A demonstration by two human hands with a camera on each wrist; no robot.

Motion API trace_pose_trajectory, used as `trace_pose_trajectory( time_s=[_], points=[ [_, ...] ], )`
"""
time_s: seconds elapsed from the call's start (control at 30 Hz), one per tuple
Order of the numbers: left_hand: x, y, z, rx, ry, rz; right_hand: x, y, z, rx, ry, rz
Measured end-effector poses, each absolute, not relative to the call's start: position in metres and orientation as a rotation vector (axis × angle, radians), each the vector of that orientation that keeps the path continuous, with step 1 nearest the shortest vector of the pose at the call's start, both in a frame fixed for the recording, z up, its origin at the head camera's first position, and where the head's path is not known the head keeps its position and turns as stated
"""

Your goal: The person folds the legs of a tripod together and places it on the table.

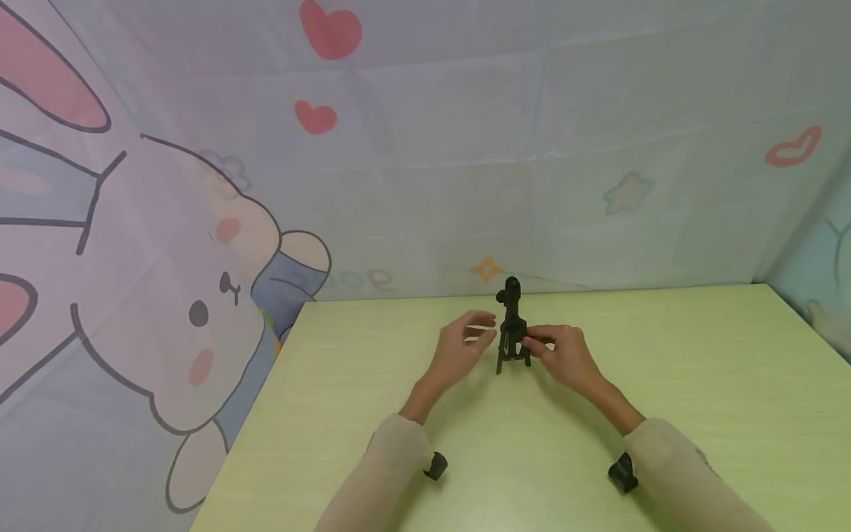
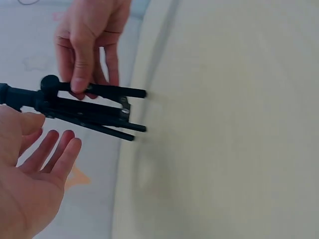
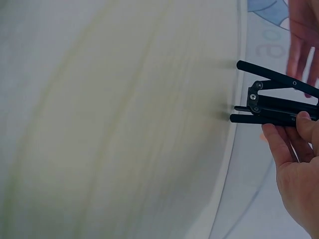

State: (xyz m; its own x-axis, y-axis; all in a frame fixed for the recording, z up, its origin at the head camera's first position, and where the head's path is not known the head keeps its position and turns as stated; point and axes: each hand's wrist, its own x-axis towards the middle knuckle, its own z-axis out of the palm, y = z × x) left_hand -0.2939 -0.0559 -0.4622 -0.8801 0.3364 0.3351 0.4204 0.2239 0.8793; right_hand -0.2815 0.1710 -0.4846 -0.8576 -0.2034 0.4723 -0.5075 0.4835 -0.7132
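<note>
A small black tripod (image 1: 513,326) stands upright on the table, its legs slightly spread. My right hand (image 1: 566,357) pinches one of its legs between thumb and fingers, seen closely in the right wrist view, where the tripod's legs (image 3: 279,105) and hinged braces show. To the left of the tripod is my left hand (image 1: 459,349), its fingers loosely bent and parted from the thumb, holding nothing. A narrow gap lies between that hand and the tripod in the head view. The left wrist view shows the tripod (image 2: 89,107) with its upper end cut off by the frame edge.
The pale yellow-green table (image 1: 319,414) runs back to a cloth backdrop (image 1: 425,207) printed with hearts and a large rabbit. The tripod is near the table's back edge. Black wrist devices (image 1: 623,473) sit at both sleeve cuffs.
</note>
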Motion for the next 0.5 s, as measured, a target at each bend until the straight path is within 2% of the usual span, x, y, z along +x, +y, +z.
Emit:
trace_pose_trajectory(
  time_s=[0.3,0.5],
  points=[
    [-0.295,-0.057,-0.488,-0.709,-2.444,-2.013,-0.282,0.172,-0.484,0.586,-2.413,1.317],
    [-0.298,-0.058,-0.498,-0.697,-2.52,-1.928,-0.282,0.173,-0.484,0.584,-2.424,1.346]
  ],
)
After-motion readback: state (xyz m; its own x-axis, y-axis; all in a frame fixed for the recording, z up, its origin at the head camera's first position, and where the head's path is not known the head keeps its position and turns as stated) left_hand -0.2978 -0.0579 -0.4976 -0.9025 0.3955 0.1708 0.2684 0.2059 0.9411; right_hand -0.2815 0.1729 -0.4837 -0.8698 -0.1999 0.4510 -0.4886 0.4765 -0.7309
